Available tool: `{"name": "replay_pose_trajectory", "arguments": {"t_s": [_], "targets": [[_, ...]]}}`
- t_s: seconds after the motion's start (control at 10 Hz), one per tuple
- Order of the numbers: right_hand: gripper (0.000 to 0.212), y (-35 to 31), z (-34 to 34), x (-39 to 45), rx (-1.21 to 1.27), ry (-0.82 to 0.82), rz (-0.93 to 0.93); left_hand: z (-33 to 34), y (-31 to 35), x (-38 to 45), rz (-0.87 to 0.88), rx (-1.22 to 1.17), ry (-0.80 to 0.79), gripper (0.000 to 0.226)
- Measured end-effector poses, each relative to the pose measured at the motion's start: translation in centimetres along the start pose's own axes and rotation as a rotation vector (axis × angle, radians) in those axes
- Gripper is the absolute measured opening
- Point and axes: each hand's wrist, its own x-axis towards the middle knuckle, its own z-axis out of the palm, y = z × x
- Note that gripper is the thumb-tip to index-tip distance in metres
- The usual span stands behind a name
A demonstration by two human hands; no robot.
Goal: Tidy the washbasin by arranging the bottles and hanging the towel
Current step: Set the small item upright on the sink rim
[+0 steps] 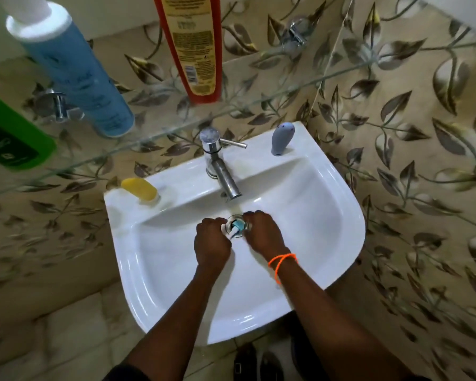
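Both my hands are down in the white washbasin (327, 215), over the drain. My left hand (212, 240) is closed around a small white and blue tube (235, 228) that lies across the drain ring. My right hand (261, 233), with an orange band at the wrist, has its fingers curled at the other side of the same tube. On the glass shelf (259, 86) above stand a blue bottle with a white cap (74, 75), a red and yellow bottle (191, 42) and a green bottle (8, 133) at the left edge. No towel is in view.
A chrome tap (220, 163) stands at the back of the basin. A yellow soap bar (140, 188) lies on the left ledge and a grey rounded object (282, 138) on the right ledge. Leaf-patterned tiles cover the walls. Two chrome shelf brackets (296, 31) hold the glass.
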Motion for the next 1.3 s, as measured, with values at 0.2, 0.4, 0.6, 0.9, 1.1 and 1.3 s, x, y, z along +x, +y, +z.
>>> {"name": "replay_pose_trajectory", "arguments": {"t_s": [0.2,0.4,0.6,0.9,1.1,1.3], "targets": [[0.034,-0.4,3.8,-0.1,-0.325,0.008,-0.183,-0.1,-2.4,0.6,0.06,0.145,-0.144,0.027],[0.026,0.2,1.4,-1.3,-0.582,-0.026,-0.315,0.0,-2.7,-1.8,0.08,0.126,-0.23,0.021],[0.023,2.3,-1.8,-7.2,-0.719,-0.129,-0.349,0.2,-1.1,-6.0,0.156,0.076,-0.362,0.019],[0.04,1.0,-10.4,-13.1,-0.594,0.166,-0.305,-2.4,4.1,-11.6,0.486,0.102,-0.152,0.026],[0.039,7.0,-12.7,-25.6,-0.25,0.38,0.076,-0.8,9.5,-20.6,0.748,0.091,-0.211,0.022],[0.04,14.7,-8.3,-36.7,-0.152,0.245,0.388,7.5,9.9,-29.2,0.67,0.245,-0.546,0.026]]}}
